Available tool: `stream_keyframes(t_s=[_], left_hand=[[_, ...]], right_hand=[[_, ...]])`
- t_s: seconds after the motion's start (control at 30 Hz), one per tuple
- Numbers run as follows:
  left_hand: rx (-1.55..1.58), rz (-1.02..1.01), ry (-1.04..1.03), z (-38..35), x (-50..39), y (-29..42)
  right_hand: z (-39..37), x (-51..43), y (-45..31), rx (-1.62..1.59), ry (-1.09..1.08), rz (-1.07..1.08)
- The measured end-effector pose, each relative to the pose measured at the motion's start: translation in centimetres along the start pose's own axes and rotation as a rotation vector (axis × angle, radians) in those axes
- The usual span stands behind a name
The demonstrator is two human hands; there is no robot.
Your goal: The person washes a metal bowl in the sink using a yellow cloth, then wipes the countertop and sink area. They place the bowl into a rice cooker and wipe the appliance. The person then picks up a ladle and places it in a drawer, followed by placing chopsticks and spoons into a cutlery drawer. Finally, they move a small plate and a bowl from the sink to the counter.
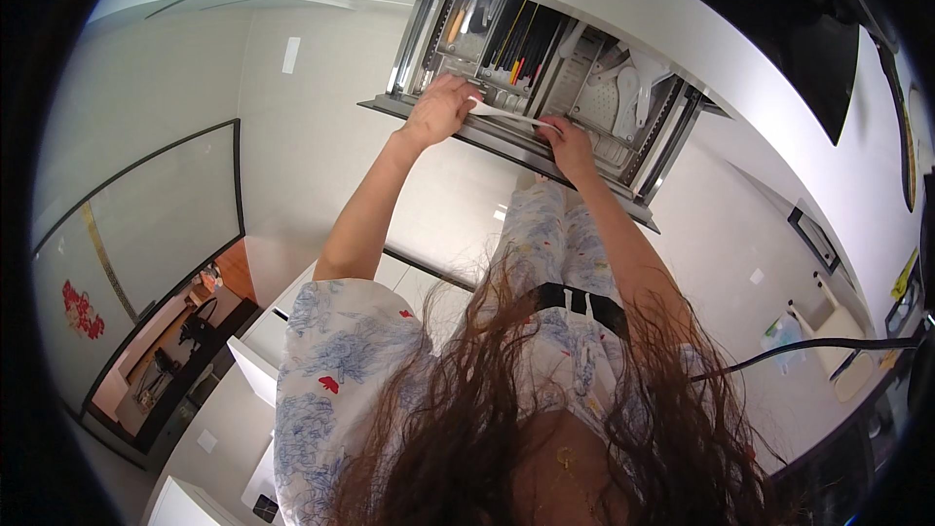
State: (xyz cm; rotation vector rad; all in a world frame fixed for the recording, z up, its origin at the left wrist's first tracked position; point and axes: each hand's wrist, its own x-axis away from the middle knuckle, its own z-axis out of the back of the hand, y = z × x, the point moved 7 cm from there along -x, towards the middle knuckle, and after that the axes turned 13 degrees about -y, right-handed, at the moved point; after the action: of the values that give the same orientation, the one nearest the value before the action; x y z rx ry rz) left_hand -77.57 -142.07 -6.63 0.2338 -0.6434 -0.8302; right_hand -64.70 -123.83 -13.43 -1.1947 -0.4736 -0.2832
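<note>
A white spoon (504, 114) spans the gap between my hands, above the front of an open kitchen drawer (511, 150). My left hand (442, 108) grips its wider end; my right hand (566, 142) holds the other end. Behind them, one compartment holds dark chopsticks (517, 36), some with coloured ends. The compartment left of these has small utensils, one with an orange handle (456, 25). On the drawer's right side, white utensils (627, 98) lie in a clear tray with a perforated bottom.
The white countertop edge (584, 0) curves over the drawer, with a black cooktop (781, 36) at the upper right. A dark-framed glass door (146, 219) is at the left. White stools or chairs (833, 329) stand at the right, near a black cable (818, 345).
</note>
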Motion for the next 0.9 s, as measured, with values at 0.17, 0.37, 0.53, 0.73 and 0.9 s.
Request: stream_keyframes(t_s=[0.17,0.37,0.53,0.73,0.9], left_hand=[[0.057,0.044,0.047,0.4,-1.1,-1.2],[0.026,0.224,0.002,-1.2,-0.5,-2.6],[-0.083,0.245,-0.033,-1.2,-1.1,-2.1],[0.239,0.387,0.385,-0.6,4.7,-0.2],[1.455,0.598,0.271,-11.1,8.4,6.2]], right_hand=[[-1.3,-1.8,2.1,-0.168,-0.027,-0.056],[-2.0,-3.0,2.3,-0.259,-0.060,-0.198],[0.5,-0.8,-1.6,0.266,0.097,-0.145],[5.8,8.5,-3.2,0.191,0.217,0.014],[11.5,15.7,1.2,0.005,0.158,-0.285]])
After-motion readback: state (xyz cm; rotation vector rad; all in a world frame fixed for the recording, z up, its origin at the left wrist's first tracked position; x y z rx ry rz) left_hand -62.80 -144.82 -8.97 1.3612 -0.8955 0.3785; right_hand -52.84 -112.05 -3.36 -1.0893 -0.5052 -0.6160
